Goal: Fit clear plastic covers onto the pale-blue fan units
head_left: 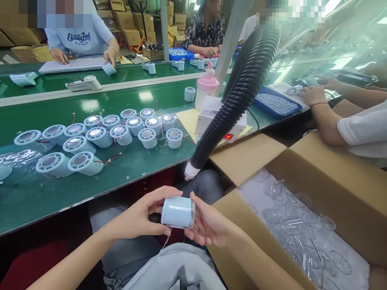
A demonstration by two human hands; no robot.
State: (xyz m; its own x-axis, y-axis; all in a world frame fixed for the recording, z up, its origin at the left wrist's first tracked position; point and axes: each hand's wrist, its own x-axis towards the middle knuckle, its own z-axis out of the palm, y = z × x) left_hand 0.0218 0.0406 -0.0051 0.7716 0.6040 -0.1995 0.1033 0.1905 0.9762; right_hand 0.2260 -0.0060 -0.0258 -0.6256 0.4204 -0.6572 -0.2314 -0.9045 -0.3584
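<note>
Above my lap, both hands hold a light-blue cylindrical housing (pixel 177 211) lying on its side. My left hand (pixel 145 213) grips its left end between thumb and fingers. My right hand (pixel 208 223) has its fingers around the other end, where a clear plastic cap (pixel 192 213) sits. Thin wires (pixel 166 238) hang below the housing. Just above my hands is the white nozzle (pixel 191 169) of a black corrugated hose (pixel 232 100). Several similar light-blue housings (pixel 121 134) stand on the green bench to the left, some with red and black wires.
An open cardboard box (pixel 329 177) at my right holds many clear plastic rings or covers (pixel 302 225). A pink-topped pump bottle (pixel 207 84) stands behind a white device (pixel 208 114). Co-workers sit across the green bench (pixel 127 181); another's arms (pixel 326 104) reach beside a blue tray (pixel 278 102).
</note>
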